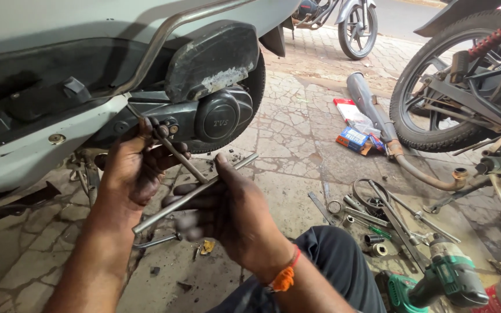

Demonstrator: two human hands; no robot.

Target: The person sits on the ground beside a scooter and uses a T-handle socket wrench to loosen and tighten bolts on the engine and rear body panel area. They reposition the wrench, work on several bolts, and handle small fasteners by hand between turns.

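Right now your left hand (131, 168) pinches a bolt (162, 131) at the scooter's engine cover (218, 113), while your right hand (227, 211) grips a long metal rod (195, 193).

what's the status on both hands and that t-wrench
Left hand steadies the wrench socket end at the scooter engine case. Right hand grips the T-wrench crossbar. Nothing blocking.

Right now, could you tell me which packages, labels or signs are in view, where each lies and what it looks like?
Blue carton: small rectangular box, blue and white with orange edge, on the paving beside the detached exhaust pipe.
Red-and-white packet: flat, just behind the blue carton.
Embossed badge: raised lettering on the scooter's round black engine cover, above the right hand.
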